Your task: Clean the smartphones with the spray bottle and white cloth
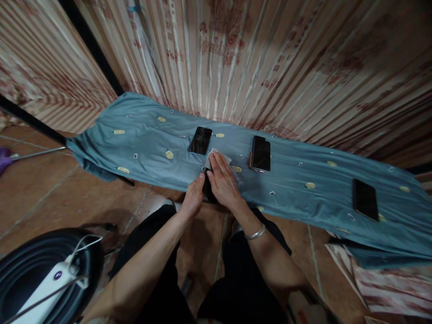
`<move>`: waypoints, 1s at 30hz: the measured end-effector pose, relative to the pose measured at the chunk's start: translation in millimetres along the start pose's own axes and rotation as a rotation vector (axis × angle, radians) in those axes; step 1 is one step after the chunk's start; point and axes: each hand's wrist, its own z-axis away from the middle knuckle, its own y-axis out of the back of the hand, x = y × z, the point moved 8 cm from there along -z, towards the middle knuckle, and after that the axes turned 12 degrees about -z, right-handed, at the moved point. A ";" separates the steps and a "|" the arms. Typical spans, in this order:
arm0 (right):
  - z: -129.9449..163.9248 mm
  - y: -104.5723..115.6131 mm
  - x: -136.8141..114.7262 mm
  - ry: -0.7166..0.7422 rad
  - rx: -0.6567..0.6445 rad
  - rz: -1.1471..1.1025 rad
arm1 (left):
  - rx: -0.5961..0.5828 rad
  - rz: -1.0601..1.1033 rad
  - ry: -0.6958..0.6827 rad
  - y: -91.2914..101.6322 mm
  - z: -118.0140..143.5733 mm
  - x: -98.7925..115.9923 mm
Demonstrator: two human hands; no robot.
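My left hand (194, 194) grips the near left edge of a dark phone (209, 191), thumb along its side; the phone is largely covered by my hands. My right hand (224, 183) lies over it, fingers together, with a thin white wipe (221, 156) under the fingertips. A clear, crinkled plastic piece (237, 177) shows beside my right hand. Just beyond my hands, a black phone (200, 141) rests on the blue cloth (286, 168). To the right lie overlapping dark phones (261, 154), apparently two. Farther right is another dark phone (365, 199).
The cloth covers a long, narrow surface in front of my knees. Behind it hangs a pleated, patterned curtain (229, 58). At lower left, a black coiled hose or cable (20, 256) sits with a white power strip (47, 292) on top. Black poles (91, 45) stand at upper left.
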 end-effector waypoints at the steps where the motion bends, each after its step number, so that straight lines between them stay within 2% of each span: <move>1: 0.8 -2.0 -2.5 0.009 -0.009 -0.004 | 0.009 0.008 0.016 2.0 -1.9 -3.9; 5: 1.8 -5.4 -7.7 0.036 -0.025 -0.006 | 0.044 0.044 0.061 7.4 -6.5 -13.7; 11: -1.5 1.9 2.7 0.006 0.025 0.016 | -0.001 0.021 -0.022 1.6 1.3 7.9; 13: -2.1 2.8 5.5 -0.010 0.035 0.031 | -0.007 0.018 -0.007 1.2 3.8 12.2; 18: -1.9 0.7 5.7 -0.058 0.046 0.081 | -0.005 0.142 0.052 2.0 3.2 6.8; 23: -1.1 0.5 6.0 -0.095 0.073 0.102 | 0.002 0.126 0.042 3.7 2.3 5.0; 30: -2.6 6.7 7.2 0.005 0.079 0.015 | -0.062 0.035 -0.004 -0.1 6.8 19.0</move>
